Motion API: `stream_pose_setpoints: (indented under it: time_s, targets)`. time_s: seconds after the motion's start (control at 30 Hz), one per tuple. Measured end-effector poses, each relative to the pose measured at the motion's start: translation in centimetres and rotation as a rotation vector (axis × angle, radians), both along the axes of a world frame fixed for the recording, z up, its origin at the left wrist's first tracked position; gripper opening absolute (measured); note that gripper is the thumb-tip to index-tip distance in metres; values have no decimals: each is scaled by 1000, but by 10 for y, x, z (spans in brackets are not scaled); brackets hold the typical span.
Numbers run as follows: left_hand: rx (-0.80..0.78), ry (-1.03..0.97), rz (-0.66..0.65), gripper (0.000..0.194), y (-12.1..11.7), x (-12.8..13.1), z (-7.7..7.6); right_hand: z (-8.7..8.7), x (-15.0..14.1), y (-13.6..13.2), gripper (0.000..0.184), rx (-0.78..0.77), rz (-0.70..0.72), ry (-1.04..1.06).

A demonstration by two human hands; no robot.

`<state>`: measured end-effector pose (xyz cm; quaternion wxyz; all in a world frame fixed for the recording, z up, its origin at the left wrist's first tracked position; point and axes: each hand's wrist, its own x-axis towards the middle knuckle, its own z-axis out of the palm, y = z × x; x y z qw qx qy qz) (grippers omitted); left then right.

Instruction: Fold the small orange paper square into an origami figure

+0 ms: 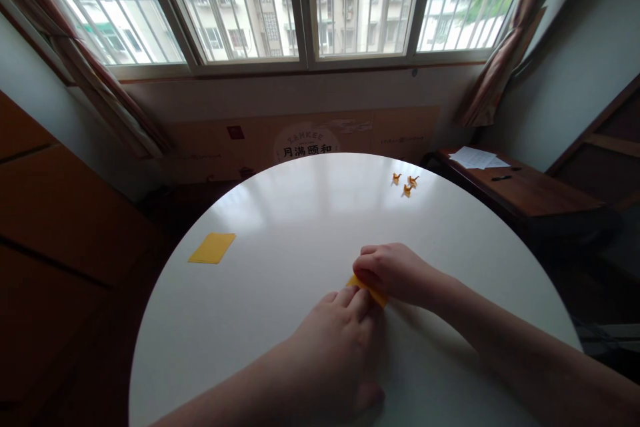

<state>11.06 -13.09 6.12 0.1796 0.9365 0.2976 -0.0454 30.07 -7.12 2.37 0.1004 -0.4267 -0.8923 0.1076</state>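
Observation:
Near the middle of the white round table (280, 227) lies a small folded piece of yellow paper (379, 296), partly covered by both hands. My left hand (340, 333) presses its fingertips on the near side of the paper, holding it against the tabletop. With curled fingers, my right hand (393, 270) grips the far right side of the same sheet. Its fingertips are partly hidden. Off to the left sits a flat stack of square yellow paper (213, 248). Several small folded paper birds (407, 191) stand together toward the back right of the table.
A brown wooden side table (545, 183) with white papers (475, 157) stands beyond the right edge. Behind the round table, a printed cardboard panel (400, 133) leans below barred windows. A wooden cabinet (65, 213) is at left.

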Motion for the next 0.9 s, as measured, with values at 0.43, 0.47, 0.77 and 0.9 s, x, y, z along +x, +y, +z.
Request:
stream_pose_setpoints:
  time_s: [0.43,0.47,0.77,0.9]
  targets:
    - [-22,6,17,81,1,4,-2,17,13,-9,16,-89,29,-82]
    - [-25,9,17,80,1,4,-2,18,13,-10,16,-89,26,-102]
    - [-30,21,25,75,0,4,-2,27,14,-22,17,-93,-1,-234]
    - [-26,46,33,75,0,4,1,29,15,-26,18,-117,-16,-265]
